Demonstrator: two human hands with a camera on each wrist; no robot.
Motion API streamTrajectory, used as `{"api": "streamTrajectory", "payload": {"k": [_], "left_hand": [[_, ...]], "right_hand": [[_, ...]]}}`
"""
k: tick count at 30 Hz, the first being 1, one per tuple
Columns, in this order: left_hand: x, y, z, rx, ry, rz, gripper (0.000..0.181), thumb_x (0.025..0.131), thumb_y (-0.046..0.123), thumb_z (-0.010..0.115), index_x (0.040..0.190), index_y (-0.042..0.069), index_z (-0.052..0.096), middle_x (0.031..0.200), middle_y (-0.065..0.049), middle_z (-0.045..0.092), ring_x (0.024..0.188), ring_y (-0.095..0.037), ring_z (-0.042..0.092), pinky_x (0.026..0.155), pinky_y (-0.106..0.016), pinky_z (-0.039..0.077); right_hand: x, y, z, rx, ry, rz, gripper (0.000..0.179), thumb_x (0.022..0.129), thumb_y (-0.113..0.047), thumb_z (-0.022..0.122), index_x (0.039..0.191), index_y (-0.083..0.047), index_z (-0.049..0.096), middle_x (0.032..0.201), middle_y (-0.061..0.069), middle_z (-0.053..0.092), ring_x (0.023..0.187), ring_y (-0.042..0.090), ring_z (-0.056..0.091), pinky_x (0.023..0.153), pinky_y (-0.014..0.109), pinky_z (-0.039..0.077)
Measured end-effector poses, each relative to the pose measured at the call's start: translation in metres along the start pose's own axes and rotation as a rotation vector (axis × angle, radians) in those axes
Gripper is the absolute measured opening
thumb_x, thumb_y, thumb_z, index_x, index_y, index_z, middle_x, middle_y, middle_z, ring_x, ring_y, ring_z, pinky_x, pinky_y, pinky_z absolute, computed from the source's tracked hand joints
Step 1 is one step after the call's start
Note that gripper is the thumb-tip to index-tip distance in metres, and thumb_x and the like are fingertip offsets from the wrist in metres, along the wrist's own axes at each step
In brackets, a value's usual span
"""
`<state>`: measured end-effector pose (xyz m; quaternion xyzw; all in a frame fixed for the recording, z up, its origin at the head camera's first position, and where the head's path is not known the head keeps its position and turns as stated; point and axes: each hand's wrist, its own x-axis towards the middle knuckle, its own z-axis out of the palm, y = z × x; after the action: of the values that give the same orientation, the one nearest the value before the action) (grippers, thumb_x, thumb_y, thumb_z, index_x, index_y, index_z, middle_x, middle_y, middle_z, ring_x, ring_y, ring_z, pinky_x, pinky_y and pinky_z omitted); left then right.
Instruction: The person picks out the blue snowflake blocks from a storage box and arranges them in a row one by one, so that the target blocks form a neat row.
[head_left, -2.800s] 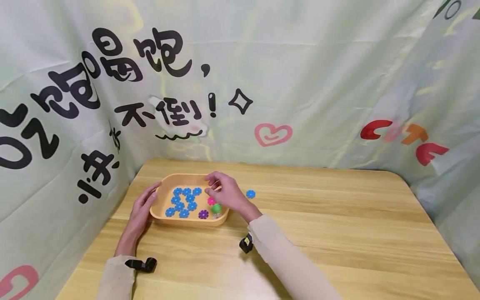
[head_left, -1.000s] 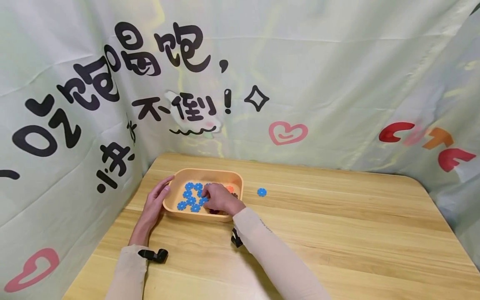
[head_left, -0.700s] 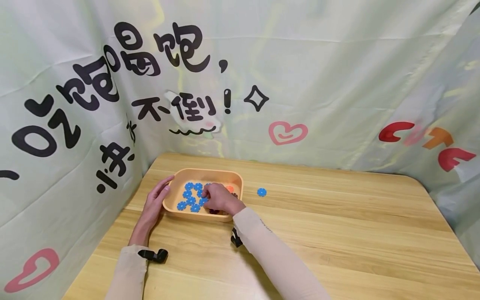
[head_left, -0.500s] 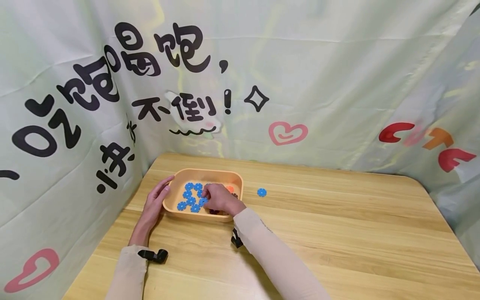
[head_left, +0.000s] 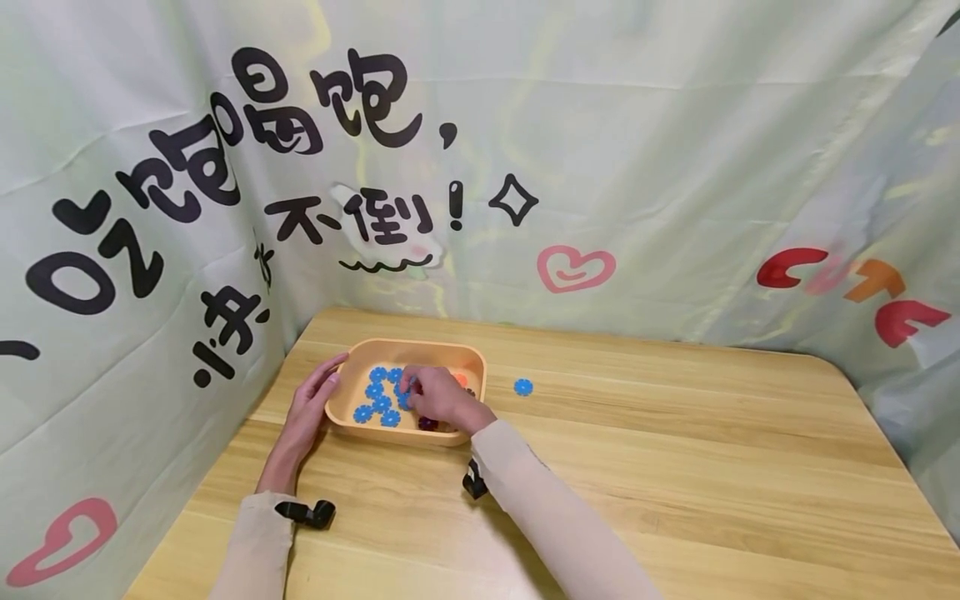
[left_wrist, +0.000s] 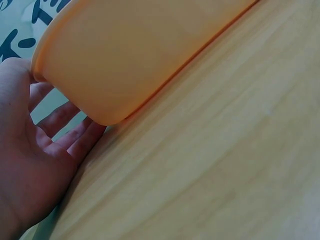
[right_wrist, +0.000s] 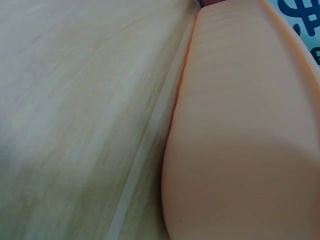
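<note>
An orange tray (head_left: 405, 434) stands on the wooden table, with several blue notched plastic discs (head_left: 377, 402) lying in it. My left hand (head_left: 306, 408) rests against the tray's left end. In the left wrist view, its loosely extended fingers (left_wrist: 60, 118) lie along the outside wall. My right hand (head_left: 438, 395) reaches down inside the tray, thumb and forefinger curled at a blue disc (head_left: 403, 402), which they pinch. Part of that disc is hidden by the fingers. In the right wrist view, the tray's outer wall (right_wrist: 240, 125) fills the right side.
A single blue disc (head_left: 523, 387) lies on the table (head_left: 675, 450) right of the tray. Inside the tray's right side are an orange piece (head_left: 461, 381) and a dark purple piece (head_left: 427, 423), partly covered by my right hand. A printed curtain (head_left: 637, 167) hangs behind the table.
My right hand has moved from above the tray's right side down to the blue discs. In the last half second its fingers have shifted slightly, nudging a disc. My left hand stays at the tray.
</note>
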<state>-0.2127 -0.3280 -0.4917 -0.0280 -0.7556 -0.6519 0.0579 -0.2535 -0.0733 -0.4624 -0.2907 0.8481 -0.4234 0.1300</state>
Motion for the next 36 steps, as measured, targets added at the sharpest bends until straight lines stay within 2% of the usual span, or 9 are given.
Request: {"api": "streamTrajectory", "payload": {"k": [8, 12, 17, 21, 24, 27, 31, 34, 36], "left_hand": [[0.01, -0.022, 0.001, 0.003, 0.0, 0.009, 0.048, 0.111, 0.024, 0.047, 0.154, 0.005, 0.044, 0.16, -0.018, 0.037, 0.132, -0.012, 0.046, 0.098, -0.015, 0.046], [0.009, -0.024, 0.002, 0.002, 0.003, 0.014, 0.049, 0.111, 0.027, 0.048, 0.155, 0.007, 0.045, 0.161, -0.016, 0.037, 0.134, -0.016, 0.046, 0.098, -0.015, 0.046], [0.005, -0.024, 0.001, 0.022, 0.017, 0.011, 0.049, 0.111, 0.03, 0.047, 0.155, 0.01, 0.045, 0.161, -0.014, 0.038, 0.139, -0.026, 0.043, 0.098, -0.013, 0.045], [0.002, -0.024, -0.001, 0.028, 0.018, 0.015, 0.05, 0.111, 0.032, 0.047, 0.155, 0.01, 0.045, 0.161, -0.014, 0.038, 0.139, -0.026, 0.043, 0.098, -0.012, 0.044], [0.002, -0.026, -0.001, 0.027, 0.015, 0.015, 0.05, 0.11, 0.033, 0.048, 0.155, 0.009, 0.046, 0.16, -0.015, 0.038, 0.136, -0.018, 0.046, 0.098, -0.013, 0.044], [0.0, -0.027, -0.001, 0.032, 0.017, 0.011, 0.05, 0.111, 0.031, 0.048, 0.155, 0.008, 0.045, 0.16, -0.016, 0.037, 0.134, -0.017, 0.046, 0.098, -0.013, 0.044], [0.001, -0.026, -0.001, 0.039, 0.019, 0.014, 0.049, 0.111, 0.03, 0.047, 0.155, 0.009, 0.046, 0.16, -0.017, 0.038, 0.136, -0.019, 0.045, 0.098, -0.013, 0.044], [0.003, -0.023, -0.002, 0.044, 0.018, 0.026, 0.049, 0.111, 0.031, 0.048, 0.154, 0.009, 0.046, 0.16, -0.016, 0.039, 0.134, -0.014, 0.046, 0.099, -0.012, 0.044], [0.004, -0.023, -0.002, 0.041, 0.017, 0.033, 0.049, 0.11, 0.031, 0.048, 0.154, 0.008, 0.047, 0.159, -0.017, 0.039, 0.132, -0.01, 0.046, 0.099, -0.012, 0.044]], "right_hand": [[-0.008, -0.005, -0.014, 0.088, 0.039, -0.031, 0.008, 0.1, 0.002, 0.059, 0.103, -0.002, 0.065, 0.087, 0.002, 0.06, 0.072, 0.012, 0.054, 0.06, 0.02, 0.044], [-0.016, -0.011, -0.022, 0.168, 0.054, -0.024, 0.009, 0.102, -0.001, 0.057, 0.108, 0.0, 0.064, 0.088, 0.003, 0.058, 0.081, 0.027, 0.067, 0.056, 0.021, 0.043], [-0.03, -0.015, -0.035, 0.282, 0.094, -0.025, 0.007, 0.104, -0.002, 0.057, 0.108, -0.005, 0.062, 0.094, 0.007, 0.058, 0.09, 0.042, 0.069, 0.054, 0.022, 0.048], [-0.045, -0.013, -0.05, 0.313, 0.151, -0.034, 0.008, 0.103, -0.002, 0.058, 0.11, -0.005, 0.062, 0.102, 0.011, 0.061, 0.092, 0.043, 0.068, 0.065, 0.037, 0.059], [-0.057, -0.006, -0.061, 0.329, 0.21, -0.037, 0.011, 0.102, -0.001, 0.059, 0.112, -0.003, 0.063, 0.105, 0.013, 0.063, 0.091, 0.041, 0.067, 0.074, 0.049, 0.06], [-0.07, 0.0, -0.07, 0.342, 0.263, -0.027, 0.012, 0.101, 0.0, 0.06, 0.113, -0.002, 0.064, 0.105, 0.015, 0.063, 0.085, 0.038, 0.067, 0.074, 0.05, 0.06], [-0.082, 0.009, -0.079, 0.356, 0.34, -0.022, 0.01, 0.1, 0.0, 0.063, 0.11, -0.003, 0.065, 0.099, 0.014, 0.062, 0.082, 0.039, 0.068, 0.065, 0.037, 0.058], [-0.087, 0.02, -0.084, 0.368, 0.395, -0.031, 0.009, 0.1, -0.001, 0.064, 0.108, -0.004, 0.067, 0.096, 0.013, 0.061, 0.081, 0.044, 0.068, 0.059, 0.027, 0.053], [-0.091, 0.024, -0.086, 0.384, 0.416, -0.024, 0.01, 0.101, -0.001, 0.063, 0.11, -0.003, 0.067, 0.096, 0.014, 0.061, 0.081, 0.047, 0.068, 0.058, 0.028, 0.054]]}}
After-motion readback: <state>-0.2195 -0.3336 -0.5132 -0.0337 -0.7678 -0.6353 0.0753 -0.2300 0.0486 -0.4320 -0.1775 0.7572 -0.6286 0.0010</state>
